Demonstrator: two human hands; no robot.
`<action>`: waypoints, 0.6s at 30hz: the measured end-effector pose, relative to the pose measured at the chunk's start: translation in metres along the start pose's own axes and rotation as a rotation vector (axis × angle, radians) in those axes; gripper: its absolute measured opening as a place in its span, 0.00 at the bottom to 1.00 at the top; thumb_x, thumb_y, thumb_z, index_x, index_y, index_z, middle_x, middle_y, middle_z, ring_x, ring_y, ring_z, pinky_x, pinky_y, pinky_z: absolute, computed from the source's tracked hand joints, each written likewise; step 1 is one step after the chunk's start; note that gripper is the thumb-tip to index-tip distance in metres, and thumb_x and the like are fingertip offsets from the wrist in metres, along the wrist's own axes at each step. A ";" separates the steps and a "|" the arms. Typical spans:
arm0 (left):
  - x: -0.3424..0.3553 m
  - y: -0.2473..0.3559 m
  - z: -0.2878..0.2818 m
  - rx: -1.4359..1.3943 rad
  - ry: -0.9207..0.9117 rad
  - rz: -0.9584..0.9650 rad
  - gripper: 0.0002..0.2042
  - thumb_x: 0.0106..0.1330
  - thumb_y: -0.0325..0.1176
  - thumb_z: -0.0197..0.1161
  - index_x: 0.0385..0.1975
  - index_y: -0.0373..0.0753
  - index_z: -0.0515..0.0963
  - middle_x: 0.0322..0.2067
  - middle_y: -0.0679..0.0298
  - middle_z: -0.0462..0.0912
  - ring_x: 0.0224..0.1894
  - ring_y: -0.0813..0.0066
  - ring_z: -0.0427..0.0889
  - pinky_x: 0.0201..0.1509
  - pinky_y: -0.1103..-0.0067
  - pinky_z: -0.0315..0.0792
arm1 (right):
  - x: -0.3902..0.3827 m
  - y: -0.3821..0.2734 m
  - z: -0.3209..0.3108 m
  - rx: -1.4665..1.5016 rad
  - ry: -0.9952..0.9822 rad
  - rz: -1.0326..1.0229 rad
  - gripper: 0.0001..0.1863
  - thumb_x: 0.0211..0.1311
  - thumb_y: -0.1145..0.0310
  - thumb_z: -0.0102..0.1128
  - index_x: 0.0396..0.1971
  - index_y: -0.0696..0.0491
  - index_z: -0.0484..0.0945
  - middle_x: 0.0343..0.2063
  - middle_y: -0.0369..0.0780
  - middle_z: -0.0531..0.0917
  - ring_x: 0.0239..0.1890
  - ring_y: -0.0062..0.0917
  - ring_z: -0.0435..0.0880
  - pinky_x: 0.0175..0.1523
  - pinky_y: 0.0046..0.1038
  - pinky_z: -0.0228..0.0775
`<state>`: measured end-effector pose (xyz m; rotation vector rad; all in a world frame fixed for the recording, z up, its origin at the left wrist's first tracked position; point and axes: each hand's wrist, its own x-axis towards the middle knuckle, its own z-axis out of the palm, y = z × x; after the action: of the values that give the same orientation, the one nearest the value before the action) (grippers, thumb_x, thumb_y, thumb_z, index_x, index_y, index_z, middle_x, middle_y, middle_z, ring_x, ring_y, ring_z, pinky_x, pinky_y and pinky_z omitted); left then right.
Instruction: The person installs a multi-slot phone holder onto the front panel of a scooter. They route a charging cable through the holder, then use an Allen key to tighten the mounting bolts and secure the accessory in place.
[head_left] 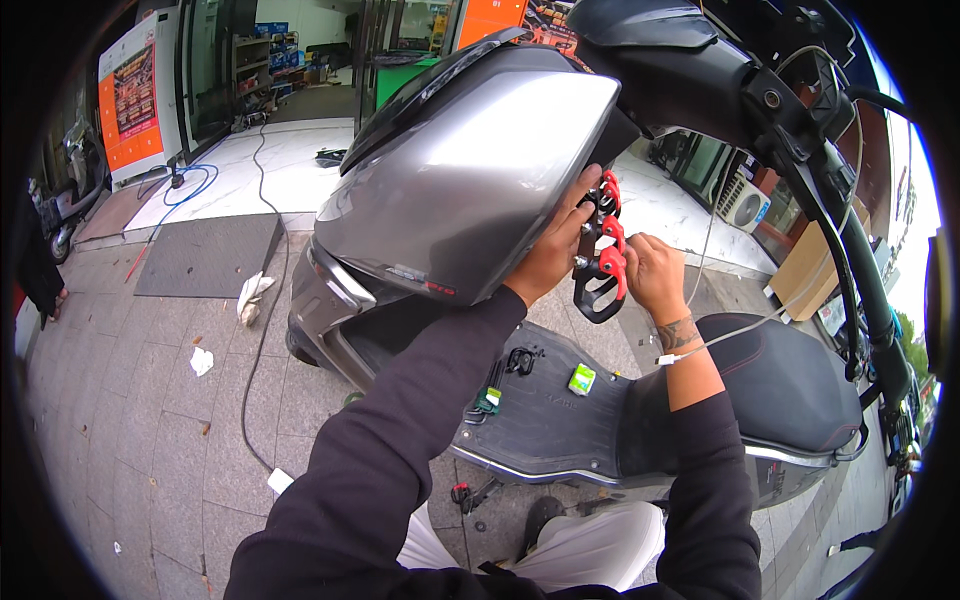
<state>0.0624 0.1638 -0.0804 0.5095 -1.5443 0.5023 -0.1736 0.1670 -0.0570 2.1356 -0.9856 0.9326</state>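
A scooter's silver front panel [480, 170] fills the upper middle. Along its right edge is a black bracket [590, 300] with several red-latched hooks [612, 265]. My left hand [555, 235] is wrapped around the panel's edge and the bracket, its fingertips beside the upper hooks. Just right of the middle hook, my right hand [652, 270] has curled fingers; what they hold is hidden. A white cable [700, 345] crosses my right forearm, its plug hanging by the wrist. On the footboard [550, 430] below lie a small green box [582, 379] and black parts [520, 362].
The seat [780, 370] is at right, the handlebar assembly [700, 75] above. A sloped ramp [205, 255], cables and crumpled paper lie on the pavement at left. Cardboard [805, 270] stands behind the scooter. Other people's limbs show at far left [45, 280] and lower right [860, 540].
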 end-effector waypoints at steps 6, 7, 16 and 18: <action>0.003 -0.007 0.008 0.066 0.057 0.033 0.13 0.60 0.29 0.71 0.45 0.45 0.87 0.72 0.69 0.77 0.75 0.50 0.67 0.74 0.57 0.66 | -0.020 -0.019 0.028 0.837 -0.109 0.622 0.37 0.88 0.45 0.41 0.21 0.57 0.80 0.14 0.37 0.74 0.23 0.24 0.77 0.32 0.34 0.69; 0.004 -0.009 0.009 0.135 0.133 0.083 0.12 0.60 0.31 0.71 0.44 0.47 0.87 0.70 0.71 0.79 0.72 0.51 0.70 0.72 0.55 0.67 | -0.023 -0.019 0.029 0.822 -0.170 0.614 0.25 0.83 0.53 0.46 0.32 0.59 0.79 0.18 0.40 0.78 0.25 0.30 0.78 0.34 0.37 0.71; 0.001 -0.021 0.007 0.427 -0.057 0.077 0.14 0.69 0.48 0.63 0.49 0.54 0.88 0.74 0.71 0.74 0.74 0.48 0.70 0.77 0.50 0.60 | -0.008 -0.049 0.007 0.809 -0.164 0.609 0.39 0.86 0.43 0.35 0.23 0.59 0.77 0.15 0.49 0.76 0.21 0.44 0.79 0.30 0.44 0.72; 0.001 -0.018 0.007 0.361 0.011 0.141 0.16 0.72 0.52 0.61 0.50 0.55 0.89 0.77 0.70 0.71 0.76 0.46 0.68 0.79 0.49 0.57 | -0.005 -0.053 -0.004 1.091 -0.237 0.867 0.39 0.85 0.39 0.36 0.19 0.55 0.73 0.14 0.40 0.72 0.16 0.30 0.70 0.23 0.35 0.64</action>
<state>0.0673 0.1454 -0.0797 0.6738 -1.4913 0.9003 -0.1342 0.2009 -0.0701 2.7019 -1.9022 2.0101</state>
